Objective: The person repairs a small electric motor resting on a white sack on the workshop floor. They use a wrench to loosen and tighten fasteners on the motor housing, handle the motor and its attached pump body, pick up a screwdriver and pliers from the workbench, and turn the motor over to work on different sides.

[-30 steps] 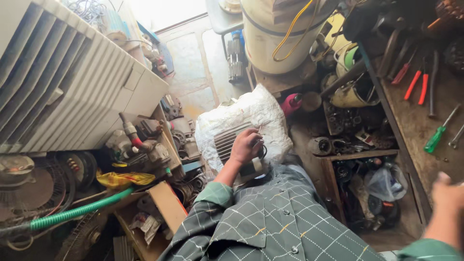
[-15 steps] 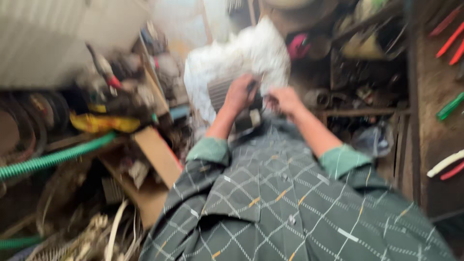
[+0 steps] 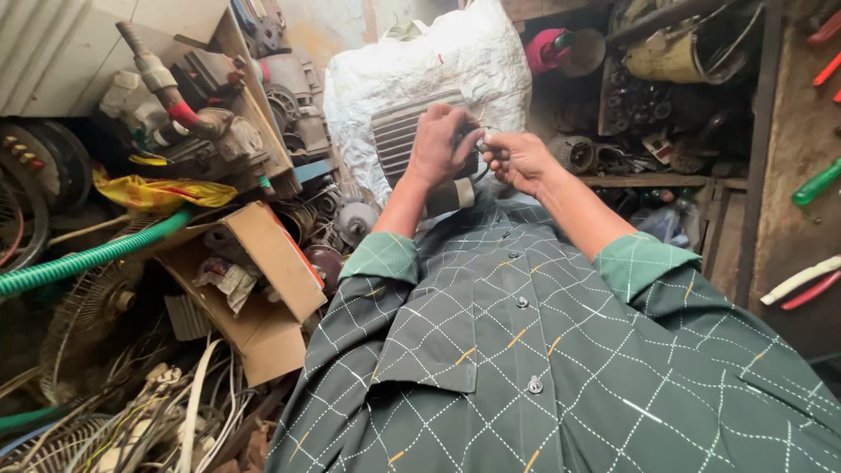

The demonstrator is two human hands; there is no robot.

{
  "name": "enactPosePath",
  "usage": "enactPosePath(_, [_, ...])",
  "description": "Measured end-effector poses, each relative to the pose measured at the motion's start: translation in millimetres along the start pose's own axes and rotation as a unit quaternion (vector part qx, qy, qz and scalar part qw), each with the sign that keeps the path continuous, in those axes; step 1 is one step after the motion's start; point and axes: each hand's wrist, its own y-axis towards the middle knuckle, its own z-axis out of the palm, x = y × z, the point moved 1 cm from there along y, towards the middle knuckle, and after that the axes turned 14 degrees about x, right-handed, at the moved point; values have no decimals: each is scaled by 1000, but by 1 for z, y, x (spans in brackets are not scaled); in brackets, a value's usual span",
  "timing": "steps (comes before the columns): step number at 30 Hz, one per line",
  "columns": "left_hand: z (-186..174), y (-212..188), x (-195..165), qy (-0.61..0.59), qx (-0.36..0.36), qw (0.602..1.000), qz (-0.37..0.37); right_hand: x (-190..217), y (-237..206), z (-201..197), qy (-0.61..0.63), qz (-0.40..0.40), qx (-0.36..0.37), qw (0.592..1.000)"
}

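Both hands work at a ribbed motor held over the lap.
Head view: left hand (image 3: 442, 144) curls round the grey finned motor (image 3: 407, 131) against the white woven sack (image 3: 455, 61); right hand (image 3: 519, 159) pinches what seems a thin wire, which could slip or snap.

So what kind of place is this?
Probably a cramped repair or scrap workshop: a finned motor housing under both hands, loose wires on the floor, screwdrivers on a side bench.
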Motion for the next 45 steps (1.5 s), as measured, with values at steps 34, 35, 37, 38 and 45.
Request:
enactPosePath(34, [-8, -2, 36, -198, 40, 954, -220, -6, 55, -4, -278, -250, 118, 920])
enactPosePath(35, [-12, -1, 38, -196, 64, 951, -232, -3, 56, -6, -303, -254, 126, 910])
enactPosePath(37, [-18, 5, 46, -184, 127, 944, -242, 4, 57, -7, -414, -266, 122, 862])
enactPosePath(38, [-20, 7, 51, -177, 159, 940, -246, 7, 57, -6, -468, -271, 119, 833])
enactPosePath(45, [-30, 2, 88, -17, 213, 972, -99, 10, 58, 22, -615, -275, 26, 739])
